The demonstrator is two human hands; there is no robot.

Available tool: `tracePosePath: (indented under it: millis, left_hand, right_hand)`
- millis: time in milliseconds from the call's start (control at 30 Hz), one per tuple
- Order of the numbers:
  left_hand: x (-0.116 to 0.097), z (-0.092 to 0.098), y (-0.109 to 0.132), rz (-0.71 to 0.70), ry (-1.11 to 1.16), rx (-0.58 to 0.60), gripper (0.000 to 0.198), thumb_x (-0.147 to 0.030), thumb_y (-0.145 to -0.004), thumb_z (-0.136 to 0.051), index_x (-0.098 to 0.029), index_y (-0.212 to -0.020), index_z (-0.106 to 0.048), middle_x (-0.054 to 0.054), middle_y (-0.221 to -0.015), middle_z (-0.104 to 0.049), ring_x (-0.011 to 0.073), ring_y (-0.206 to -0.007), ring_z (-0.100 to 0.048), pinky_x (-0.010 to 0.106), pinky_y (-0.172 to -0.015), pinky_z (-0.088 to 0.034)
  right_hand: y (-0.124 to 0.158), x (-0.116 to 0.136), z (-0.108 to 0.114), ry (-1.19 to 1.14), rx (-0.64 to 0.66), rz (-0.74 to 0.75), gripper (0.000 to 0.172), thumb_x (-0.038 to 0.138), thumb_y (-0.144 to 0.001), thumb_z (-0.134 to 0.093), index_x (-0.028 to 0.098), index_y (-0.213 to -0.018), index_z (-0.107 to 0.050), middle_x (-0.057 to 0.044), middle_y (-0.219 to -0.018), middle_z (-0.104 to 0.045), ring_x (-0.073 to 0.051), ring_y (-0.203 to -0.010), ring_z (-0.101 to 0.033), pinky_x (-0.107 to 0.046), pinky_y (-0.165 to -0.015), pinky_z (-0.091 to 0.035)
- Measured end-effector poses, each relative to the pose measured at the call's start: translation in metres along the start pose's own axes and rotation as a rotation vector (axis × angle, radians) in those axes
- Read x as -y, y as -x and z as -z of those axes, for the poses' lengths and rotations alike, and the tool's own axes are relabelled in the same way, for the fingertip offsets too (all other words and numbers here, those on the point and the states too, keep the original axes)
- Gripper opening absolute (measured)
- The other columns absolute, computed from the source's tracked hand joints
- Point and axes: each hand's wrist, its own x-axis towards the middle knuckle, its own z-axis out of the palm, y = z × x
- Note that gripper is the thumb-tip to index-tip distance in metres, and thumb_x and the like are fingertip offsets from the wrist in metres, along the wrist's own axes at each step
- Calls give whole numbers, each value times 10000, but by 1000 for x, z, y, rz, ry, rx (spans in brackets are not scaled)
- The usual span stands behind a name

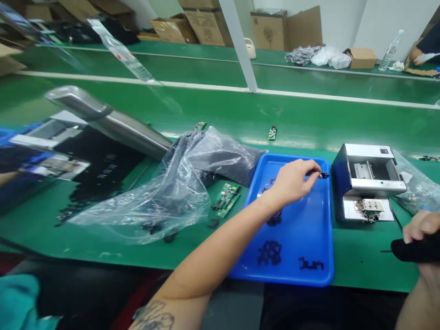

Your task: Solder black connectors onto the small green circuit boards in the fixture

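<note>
My left hand [294,179] is over the far end of a blue tray [311,224], pinching a small black part [323,175] with a shiny bit on it. In the tray lie several small black plastic clips [270,253], with a separate row of them [311,264] near the front right corner. At the right edge, my right hand [424,225] is closed around a black screwdriver [412,250]; its thin bit points left. Between the hands stands a silver and black metal housing [373,185] with a small metal mechanism [373,206] at its front.
Left of the tray are a clear plastic bag [172,197] and green circuit boards [227,200]. Another board [272,133] lies behind. A large metal tube [134,130] slants at left. A person's arm [421,55] shows at far right, near a bottle [391,51].
</note>
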Motion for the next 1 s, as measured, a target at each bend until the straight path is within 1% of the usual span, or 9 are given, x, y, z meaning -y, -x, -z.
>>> tracePosePath:
  millis: [200,367,500,567,667,700,767,900,1000]
  left_hand:
    - [53,2,-82,225,-130,35,184,-187,-975,-603,-175,-1019,-782,96,-1177,-768,248,-1143,-678,362,-1030,-516]
    - [89,-6,-114,380,-221,66,224,-329,-1023,-635,-167,-1158,-712,99,-1306,-679,252,-1237,-621,485,-1096,-494]
    - [110,-6,-118,469,-294,47,334,-378,-1021,-641,-187,-1295,-650,112,-1465,-558,306,-1367,-518,563,-1138,-452]
    - [120,-2,-117,514,-333,37,378,-363,-1016,-642,-198,-1355,-619,119,-1550,-473,343,-1439,-432,598,-1158,-415]
    - [132,8,-114,549,-380,71,423,-362,-1007,-655,-200,-1393,-591,128,-1571,-439,353,-1429,-436,601,-1145,-429]
    - [133,12,-112,542,-394,91,422,-366,-1007,-658,-197,-1388,-591,129,-1543,-470,338,-1391,-482,583,-1126,-457]
    - [133,21,-110,501,-422,127,405,-374,-1011,-662,-190,-1366,-600,123,-1458,-550,295,-1284,-579,533,-1071,-522]
    - [122,38,-103,310,-470,147,382,-378,-1009,-674,-174,-1327,-614,109,-1329,-627,238,-1130,-659,446,-966,-590]
    - [114,51,-97,126,-502,103,401,-366,-1013,-674,-155,-1344,-593,96,-1305,-629,203,-1088,-668,426,-965,-584]
  right_hand:
    - [28,-32,-2,-59,-150,-155,624,639,-860,-626,200,-1303,-654,-93,-901,-693,-247,-735,-684,-436,-620,-602]
    - [36,-35,-13,163,-154,-144,515,527,-892,-648,183,-1275,-661,-165,-1169,-716,-317,-958,-735,-543,-891,-591]
    - [39,-31,-23,453,-441,152,472,448,-896,-635,181,-1283,-678,-153,-1193,-664,-359,-1079,-705,-589,-933,-583]
    - [44,-24,-32,522,-438,386,373,326,-943,-559,227,-1286,-669,-127,-1089,-668,-336,-1042,-708,-570,-843,-617]
    - [50,-14,-59,560,-58,518,272,216,-945,-564,294,-1165,-703,-65,-914,-710,-262,-857,-730,-452,-703,-654]
    - [50,-12,-72,591,93,483,222,216,-921,-629,290,-1110,-721,-49,-897,-732,-237,-813,-734,-413,-699,-661]
    - [42,-13,-104,793,573,278,282,264,-1010,-513,219,-1238,-673,-98,-1041,-755,-217,-933,-748,-382,-827,-669]
    - [9,-34,-169,1006,815,50,317,265,-992,-593,172,-1286,-666,-148,-1140,-727,-277,-1010,-735,-417,-766,-659]
    - [-14,-51,-199,1121,925,-83,326,333,-982,-652,158,-1256,-649,-113,-1222,-683,-231,-1069,-697,-413,-867,-633]
